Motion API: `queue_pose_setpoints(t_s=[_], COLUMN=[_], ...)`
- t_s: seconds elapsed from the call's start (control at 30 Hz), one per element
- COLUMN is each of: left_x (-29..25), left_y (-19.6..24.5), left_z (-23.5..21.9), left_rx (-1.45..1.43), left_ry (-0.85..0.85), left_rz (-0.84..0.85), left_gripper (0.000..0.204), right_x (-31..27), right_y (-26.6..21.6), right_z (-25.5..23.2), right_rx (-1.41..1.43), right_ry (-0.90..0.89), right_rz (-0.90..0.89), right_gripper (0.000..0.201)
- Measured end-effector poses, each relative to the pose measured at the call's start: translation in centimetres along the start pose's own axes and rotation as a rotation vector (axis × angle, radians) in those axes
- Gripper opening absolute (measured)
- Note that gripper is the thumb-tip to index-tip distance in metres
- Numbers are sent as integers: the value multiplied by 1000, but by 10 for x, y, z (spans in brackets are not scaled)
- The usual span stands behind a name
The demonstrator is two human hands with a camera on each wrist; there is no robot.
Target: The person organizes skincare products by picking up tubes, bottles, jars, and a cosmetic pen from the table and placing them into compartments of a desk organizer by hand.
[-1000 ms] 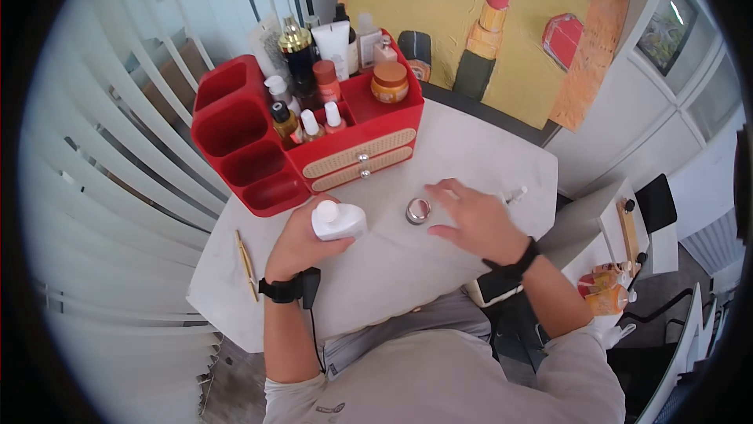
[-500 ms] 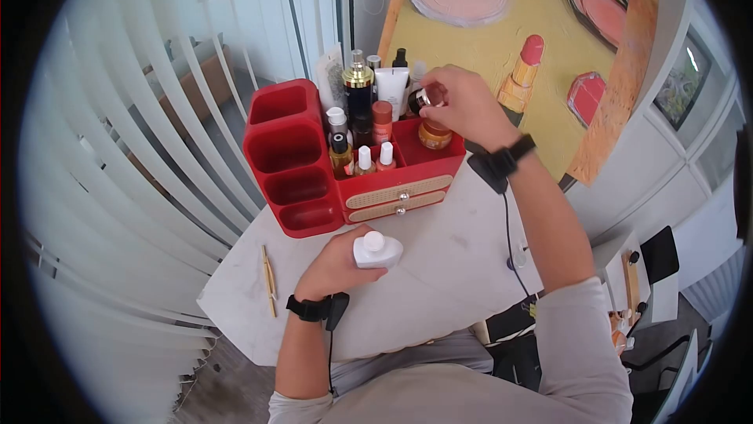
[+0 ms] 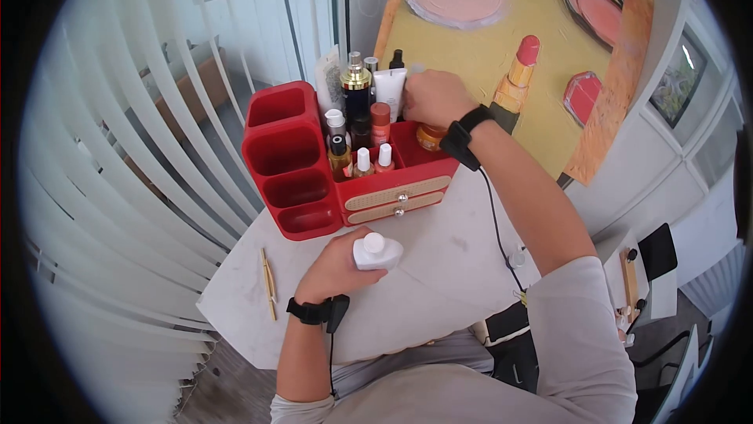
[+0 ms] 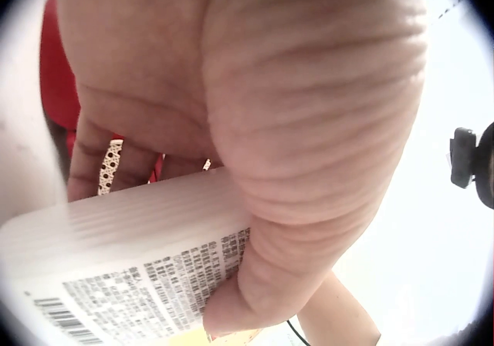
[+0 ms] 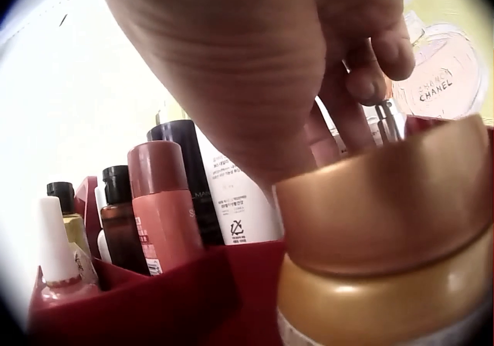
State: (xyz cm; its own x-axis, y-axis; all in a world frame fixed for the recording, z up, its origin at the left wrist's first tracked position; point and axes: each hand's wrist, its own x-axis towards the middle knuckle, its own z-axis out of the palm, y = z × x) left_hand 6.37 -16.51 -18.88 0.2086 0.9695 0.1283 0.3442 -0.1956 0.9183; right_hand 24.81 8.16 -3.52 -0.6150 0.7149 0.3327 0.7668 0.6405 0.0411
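In the head view my left hand (image 3: 331, 269) grips a white bottle (image 3: 380, 256) above the table, thumb along its side; the left wrist view shows the bottle's printed label (image 4: 170, 284). My right hand (image 3: 441, 100) reaches into the back right of the red organizer (image 3: 289, 172), behind a jar with an orange-gold lid (image 5: 386, 215). Its fingers (image 5: 367, 80) look bent in the right wrist view, beside a white tube (image 5: 239, 195). The small silver-rimmed jar does not show now; whether the right hand still holds it is hidden.
Bottles, including a dark one with a gold collar (image 3: 356, 85), and two white-capped nail polishes fill the organizer's middle. Gold tweezers (image 3: 268, 283) lie at the table's left. A small white item (image 3: 518, 256) stands at the right edge. A painting leans behind.
My right hand has moved from the table, picking up the small silver-rimmed jar, up to the organizer and then slightly down and left into its back. The left hand keeps gripping the bottle.
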Motion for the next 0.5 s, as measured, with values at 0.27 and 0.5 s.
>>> queue_pose_setpoints(t_s=[0.27, 0.5], left_x=[-1, 4], left_y=[1, 6], left_z=[2, 13], left_rx=[10, 38], left_ry=[41, 76], left_rz=[17, 53], left_gripper=[42, 39], right_x=[-111, -304], right_y=[5, 42], right_z=[-54, -8], right_rx=[294, 123], right_ry=[229, -318], right_rz=[-65, 41], right_gripper=[11, 40])
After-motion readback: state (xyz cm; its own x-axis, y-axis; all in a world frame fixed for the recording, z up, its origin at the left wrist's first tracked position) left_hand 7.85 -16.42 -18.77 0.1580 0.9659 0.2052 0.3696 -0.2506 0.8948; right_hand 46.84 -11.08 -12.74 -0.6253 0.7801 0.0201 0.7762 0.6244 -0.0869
